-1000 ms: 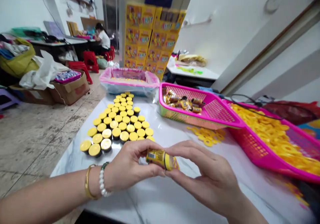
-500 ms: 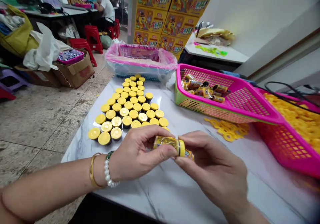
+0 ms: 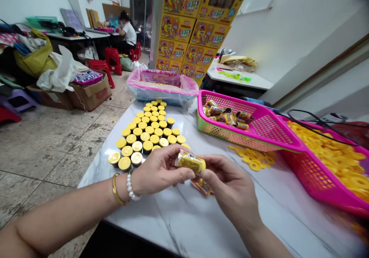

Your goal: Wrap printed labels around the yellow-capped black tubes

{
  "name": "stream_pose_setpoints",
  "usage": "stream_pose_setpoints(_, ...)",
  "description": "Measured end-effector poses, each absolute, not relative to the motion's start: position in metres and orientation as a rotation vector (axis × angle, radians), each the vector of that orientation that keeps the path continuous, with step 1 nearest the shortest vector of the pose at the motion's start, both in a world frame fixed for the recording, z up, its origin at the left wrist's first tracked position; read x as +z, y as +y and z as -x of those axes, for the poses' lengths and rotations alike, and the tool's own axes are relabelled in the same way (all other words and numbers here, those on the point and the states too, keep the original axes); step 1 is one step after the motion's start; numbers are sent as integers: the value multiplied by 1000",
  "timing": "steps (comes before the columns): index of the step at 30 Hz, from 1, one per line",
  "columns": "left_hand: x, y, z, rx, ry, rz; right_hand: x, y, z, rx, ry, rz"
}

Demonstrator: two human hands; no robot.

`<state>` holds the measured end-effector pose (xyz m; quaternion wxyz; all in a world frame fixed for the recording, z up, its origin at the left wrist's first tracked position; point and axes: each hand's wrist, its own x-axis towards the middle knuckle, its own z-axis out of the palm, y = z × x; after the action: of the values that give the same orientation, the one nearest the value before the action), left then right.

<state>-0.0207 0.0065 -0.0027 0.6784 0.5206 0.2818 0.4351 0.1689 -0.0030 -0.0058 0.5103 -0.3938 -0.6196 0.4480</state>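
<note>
A small yellow-labelled tube (image 3: pixel 188 162) with a yellow cap lies sideways between my two hands. My left hand (image 3: pixel 161 169) is closed round its body, thumb along the near side. At the capped end, my right hand (image 3: pixel 230 185) pinches with thumb and fingers. Below the tube, some colourful printed pieces (image 3: pixel 204 187) lie on the table, partly hidden by my hands. Just beyond my left hand, many upright dark tubs with yellow lids (image 3: pixel 145 136) stand grouped on the white marbled table (image 3: pixel 161 219).
A pink and green basket (image 3: pixel 230 137) holds more labelled tubes. Yellow rings (image 3: pixel 253 158) lie beside it, and another pink basket (image 3: pixel 311 173) is full of them. A plastic-lined basket (image 3: pixel 161 93) stands at the far edge. Yellow boxes (image 3: pixel 178 27) are stacked behind; a person (image 3: pixel 128 33) sits far off.
My hands and the tube have shifted slightly left in view, and the tube is tilted more. My right fingers now cover more of the cap. The camera view has tipped upward.
</note>
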Motion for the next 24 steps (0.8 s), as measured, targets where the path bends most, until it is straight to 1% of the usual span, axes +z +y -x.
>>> stream_pose_setpoints(3,-4,11,23,891,676,-1142,-4,-2,-170,1223,-1504,842)
stream_pose_setpoints(5,-6,15,24,839,678,-1097,-5,0,-172,1249,-1566,776)
stream_pose_setpoints(11,-12,18,20,700,666,-923,-12,0,-168,1127,-1513,761)
stream_pose_setpoints(15,-14,15,17,666,680,-858,-16,-4,-164,1034,-1480,777)
stream_pose_setpoints(20,-16,12,17,618,592,-742,-13,-6,-166,896,-1638,798)
stream_pose_setpoints(24,-18,10,16,599,566,-772,-14,-7,-168,875,-1568,777)
